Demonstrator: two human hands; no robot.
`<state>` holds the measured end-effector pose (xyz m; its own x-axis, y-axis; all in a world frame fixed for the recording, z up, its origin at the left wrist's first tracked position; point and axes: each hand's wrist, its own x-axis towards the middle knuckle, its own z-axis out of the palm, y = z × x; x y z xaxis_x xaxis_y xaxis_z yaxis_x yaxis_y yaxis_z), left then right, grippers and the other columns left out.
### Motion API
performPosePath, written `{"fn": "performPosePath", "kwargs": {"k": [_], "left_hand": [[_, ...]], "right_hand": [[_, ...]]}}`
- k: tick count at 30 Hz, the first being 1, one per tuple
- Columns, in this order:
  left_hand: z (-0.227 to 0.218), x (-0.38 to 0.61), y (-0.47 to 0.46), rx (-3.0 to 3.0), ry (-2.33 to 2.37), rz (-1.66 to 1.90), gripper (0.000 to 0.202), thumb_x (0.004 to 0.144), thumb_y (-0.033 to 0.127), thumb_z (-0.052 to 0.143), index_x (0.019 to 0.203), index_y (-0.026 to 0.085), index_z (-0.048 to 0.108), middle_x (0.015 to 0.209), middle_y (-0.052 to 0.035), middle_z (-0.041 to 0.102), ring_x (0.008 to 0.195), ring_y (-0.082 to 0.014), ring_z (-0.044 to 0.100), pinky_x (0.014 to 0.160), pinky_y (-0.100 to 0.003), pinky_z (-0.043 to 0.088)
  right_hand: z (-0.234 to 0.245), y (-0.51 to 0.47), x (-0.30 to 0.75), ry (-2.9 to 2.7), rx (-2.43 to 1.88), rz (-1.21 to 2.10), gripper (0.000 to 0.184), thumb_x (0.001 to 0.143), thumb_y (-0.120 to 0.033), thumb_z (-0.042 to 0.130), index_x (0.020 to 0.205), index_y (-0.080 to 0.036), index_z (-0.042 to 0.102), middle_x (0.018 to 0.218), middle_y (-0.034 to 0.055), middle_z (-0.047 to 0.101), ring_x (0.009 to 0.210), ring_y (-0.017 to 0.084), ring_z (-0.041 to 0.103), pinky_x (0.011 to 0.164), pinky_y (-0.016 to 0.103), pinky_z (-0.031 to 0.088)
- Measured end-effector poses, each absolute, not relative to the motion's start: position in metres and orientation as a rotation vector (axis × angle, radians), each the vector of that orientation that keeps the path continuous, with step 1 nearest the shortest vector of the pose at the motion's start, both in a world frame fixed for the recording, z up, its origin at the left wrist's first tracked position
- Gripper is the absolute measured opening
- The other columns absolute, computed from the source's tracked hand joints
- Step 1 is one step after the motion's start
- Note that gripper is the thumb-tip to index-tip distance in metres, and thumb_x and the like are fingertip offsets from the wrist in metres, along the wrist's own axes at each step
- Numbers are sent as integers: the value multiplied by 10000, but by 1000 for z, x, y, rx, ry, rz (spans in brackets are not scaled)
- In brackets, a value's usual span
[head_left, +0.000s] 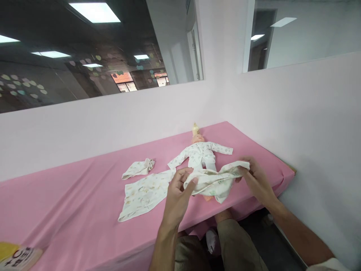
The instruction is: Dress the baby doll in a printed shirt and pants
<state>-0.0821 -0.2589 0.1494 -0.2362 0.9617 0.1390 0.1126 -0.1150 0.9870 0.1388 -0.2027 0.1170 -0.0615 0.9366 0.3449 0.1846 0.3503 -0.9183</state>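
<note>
Between my two hands a white printed baby garment [218,182] is stretched, bunched along its upper edge; its exact kind I cannot make out. My left hand [180,188] pinches its left end, and my right hand [254,180] grips the right end. Behind it a baby doll [198,138] lies on its back, dressed in a white printed long-sleeved top [199,153] with the sleeves spread out. The garment hides part of the doll's legs. Left of the doll, another white printed garment [146,192] lies flat, near my left hand.
A pink sheet [93,203] covers the table. A crumpled printed cloth [138,168] lies on it. Beyond the doll's head stands a pale yellow bottle [195,129]. A yellow and white item with lettering [19,256] sits at the lower left. White walls [307,113] bound the table's back and right.
</note>
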Motion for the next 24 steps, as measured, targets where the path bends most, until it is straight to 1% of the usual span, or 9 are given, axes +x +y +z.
{"fn": "performPosePath", "kwargs": {"k": [2, 5, 8, 10, 12, 14, 17, 20, 24], "left_hand": [[155, -86, -253, 1202, 1356, 1472, 329, 781, 450, 702, 983, 214, 592, 834, -6, 625, 643, -106, 543, 581, -203, 417], [159, -77, -244, 1146, 1220, 1492, 277, 770, 415, 722, 883, 193, 600, 737, 17, 586, 601, -82, 520, 573, -191, 420], [162, -62, -239, 1073, 1079, 1452, 248, 767, 380, 728, 797, 171, 599, 671, 30, 551, 552, -68, 488, 520, -182, 412], [164, -54, -241, 1049, 1010, 1423, 233, 772, 362, 722, 814, 165, 605, 667, 25, 563, 539, -75, 503, 517, -195, 430], [167, -49, -248, 1072, 977, 1385, 233, 779, 347, 718, 885, 166, 616, 667, 21, 581, 540, -84, 530, 549, -211, 453], [169, -46, -258, 1138, 1001, 1351, 257, 779, 342, 724, 946, 173, 625, 686, 18, 592, 571, -88, 545, 587, -211, 459], [169, -38, -274, 1244, 1106, 1389, 287, 774, 362, 730, 981, 187, 636, 800, -5, 616, 719, -114, 577, 659, -208, 475], [164, -26, -285, 1272, 1155, 1431, 329, 806, 396, 687, 1063, 201, 622, 894, -29, 623, 821, -150, 591, 729, -236, 493], [149, -6, -292, 1416, 1175, 1436, 278, 858, 332, 608, 1112, 219, 622, 866, -29, 596, 763, -144, 563, 701, -244, 472]], "right_hand": [[120, -201, 141, -1555, -1098, 552, 418, 907, -447, 526, 1240, -201, 475, 1002, 83, 620, 883, 223, 614, 741, 368, 537], [127, -214, 135, -1868, -949, 146, 419, 881, -419, 586, 1241, -223, 500, 1209, 125, 553, 1155, 272, 531, 925, 436, 503], [135, -242, 126, -2079, -702, -73, 382, 891, -334, 595, 1248, -221, 520, 1209, 123, 569, 1188, 265, 523, 974, 436, 487], [138, -262, 124, -2098, -626, -154, 391, 892, -265, 599, 1270, -209, 520, 1168, 124, 610, 1160, 263, 554, 985, 442, 485], [138, -277, 126, -2121, -617, -112, 430, 903, -251, 584, 1319, -191, 498, 1172, 128, 633, 1161, 257, 571, 997, 419, 494], [136, -283, 132, -2155, -668, 47, 490, 924, -276, 549, 1394, -187, 439, 1256, 128, 611, 1212, 238, 556, 1006, 364, 505], [133, -281, 139, -2125, -777, 330, 493, 956, -286, 483, 1440, -243, 401, 1383, 103, 536, 1291, 221, 504, 1041, 352, 487], [129, -276, 142, -2071, -832, 587, 426, 972, -296, 439, 1396, -281, 482, 1365, 93, 558, 1292, 237, 507, 1055, 395, 472], [118, -267, 144, -1874, -983, 904, 390, 955, -450, 435, 1228, -267, 645, 1162, 94, 678, 1129, 251, 620, 932, 387, 552]]}}
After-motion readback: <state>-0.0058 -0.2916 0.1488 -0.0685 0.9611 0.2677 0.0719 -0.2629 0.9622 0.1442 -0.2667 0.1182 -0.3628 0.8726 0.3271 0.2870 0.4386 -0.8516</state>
